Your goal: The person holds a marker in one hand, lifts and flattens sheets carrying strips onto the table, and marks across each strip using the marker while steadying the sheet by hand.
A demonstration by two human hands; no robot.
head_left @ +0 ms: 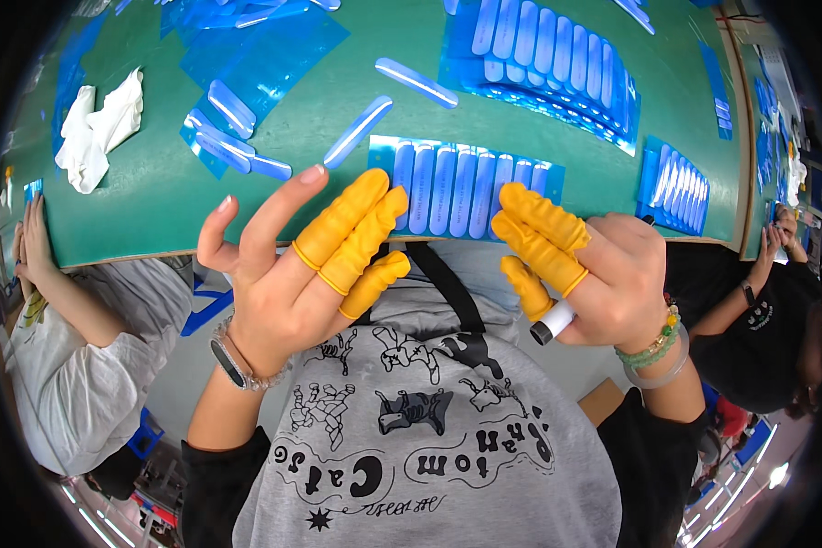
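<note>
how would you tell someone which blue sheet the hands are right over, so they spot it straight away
Start at the green table and follow its near edge to the middle. There, a blue sheet of pale oblong strips lies flat, just past the orange-capped fingertips of the left hand and right hand. Unlike the fanned stack behind it, it is a single row at the edge.

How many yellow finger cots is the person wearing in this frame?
6. Three on the left hand, at and. Three on the right hand, at and. More could be hidden behind the hands.
</note>
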